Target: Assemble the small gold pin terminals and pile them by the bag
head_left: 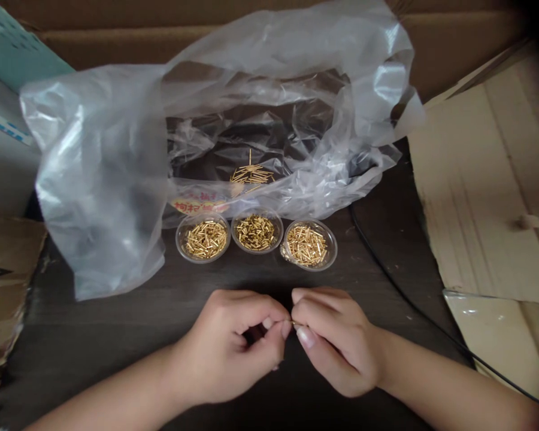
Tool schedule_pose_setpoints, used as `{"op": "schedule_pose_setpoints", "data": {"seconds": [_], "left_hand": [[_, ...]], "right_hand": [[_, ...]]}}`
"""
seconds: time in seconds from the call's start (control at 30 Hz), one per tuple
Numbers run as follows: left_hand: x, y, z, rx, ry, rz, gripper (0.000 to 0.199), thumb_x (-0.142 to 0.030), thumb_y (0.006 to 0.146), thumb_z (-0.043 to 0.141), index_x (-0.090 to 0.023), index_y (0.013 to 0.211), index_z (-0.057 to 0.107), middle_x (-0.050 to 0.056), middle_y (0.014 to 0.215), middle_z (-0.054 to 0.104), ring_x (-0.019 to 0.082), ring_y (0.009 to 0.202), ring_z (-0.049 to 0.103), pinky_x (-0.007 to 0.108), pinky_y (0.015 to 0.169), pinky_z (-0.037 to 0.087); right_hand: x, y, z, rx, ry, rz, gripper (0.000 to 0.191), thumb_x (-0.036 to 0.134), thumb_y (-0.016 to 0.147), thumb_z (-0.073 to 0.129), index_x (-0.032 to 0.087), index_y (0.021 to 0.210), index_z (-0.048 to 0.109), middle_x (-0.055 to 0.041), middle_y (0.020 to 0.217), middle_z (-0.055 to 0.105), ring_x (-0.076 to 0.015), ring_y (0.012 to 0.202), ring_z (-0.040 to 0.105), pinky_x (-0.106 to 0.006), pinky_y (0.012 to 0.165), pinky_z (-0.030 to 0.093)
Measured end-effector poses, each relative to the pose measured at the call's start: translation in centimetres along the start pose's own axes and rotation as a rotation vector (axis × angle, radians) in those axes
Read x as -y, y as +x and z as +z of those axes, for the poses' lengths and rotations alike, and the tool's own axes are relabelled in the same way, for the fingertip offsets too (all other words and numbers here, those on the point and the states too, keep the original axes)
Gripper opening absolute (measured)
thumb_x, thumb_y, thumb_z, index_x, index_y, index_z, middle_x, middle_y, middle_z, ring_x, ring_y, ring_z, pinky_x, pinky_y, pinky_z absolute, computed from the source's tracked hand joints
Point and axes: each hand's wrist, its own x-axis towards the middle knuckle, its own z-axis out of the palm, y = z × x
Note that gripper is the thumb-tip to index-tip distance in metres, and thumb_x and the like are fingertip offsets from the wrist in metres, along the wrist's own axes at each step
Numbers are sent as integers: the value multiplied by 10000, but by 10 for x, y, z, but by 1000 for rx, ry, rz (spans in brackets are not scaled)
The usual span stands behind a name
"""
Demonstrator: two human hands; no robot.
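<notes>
My left hand (245,344) and my right hand (336,341) meet fingertip to fingertip above the dark table. Both are closed in a pinch on a small gold pin (294,323), which shows only as a short bit between them. Beyond my hands three clear round cups stand side by side: the left cup (178,242) and the right cup (335,254) hold bright gold pieces, the middle cup (279,239) darker gold ones. Behind them, thin gold pins (254,175) lie in a loose pile inside an open plastic bag (103,161).
A black cable (399,290) runs across the dark table (103,341) toward the lower right. Cardboard (480,197) stands at the right, with more cardboard (9,257) at the left edge and a cardboard wall (130,42) at the back.
</notes>
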Motion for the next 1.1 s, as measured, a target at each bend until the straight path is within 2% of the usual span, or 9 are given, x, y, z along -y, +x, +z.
{"op": "schedule_pose_setpoints", "data": {"seconds": [0.13,0.33,0.5,0.77,0.97,1.1], "left_hand": [[-1,0,-1,-12,32,20,187,-69,923,588,-114,767,680,1,604,677,87,540,643,165,579,508],[2,-2,-4,-42,-69,-59,193,-161,990,598,-97,848,714,34,671,700,92,533,674,155,562,551],[5,0,-7,-27,-77,-60,152,-174,957,671,-104,844,746,53,725,728,110,583,697,176,592,577],[8,-2,-4,-7,-97,-90,178,-132,1004,569,-95,930,727,70,817,717,117,667,719,183,631,618],[7,-1,-4,28,-32,-75,189,-112,1011,531,-111,958,712,52,828,705,101,677,704,173,645,593],[3,1,-6,53,42,-52,169,-96,983,560,-133,902,704,17,753,706,97,664,679,176,646,544]], "right_hand": [[0,0,-2,3,2,3,146,84,908,412,199,820,430,35,682,383,-107,590,380,-263,554,327],[-3,2,-8,-117,-15,70,169,112,965,516,162,814,572,30,646,495,-80,553,445,-228,531,360],[-4,3,-9,-141,15,80,265,138,948,534,182,690,500,43,587,461,-77,509,410,-234,504,331],[0,6,-7,-88,77,32,175,79,884,433,194,756,468,44,626,460,-82,550,419,-218,537,347],[0,7,-5,-138,-11,44,206,65,841,437,205,698,390,60,590,362,-83,514,340,-239,508,278],[0,6,-3,-145,-52,29,201,61,813,442,207,690,380,59,591,354,-88,520,329,-252,510,265]]}}
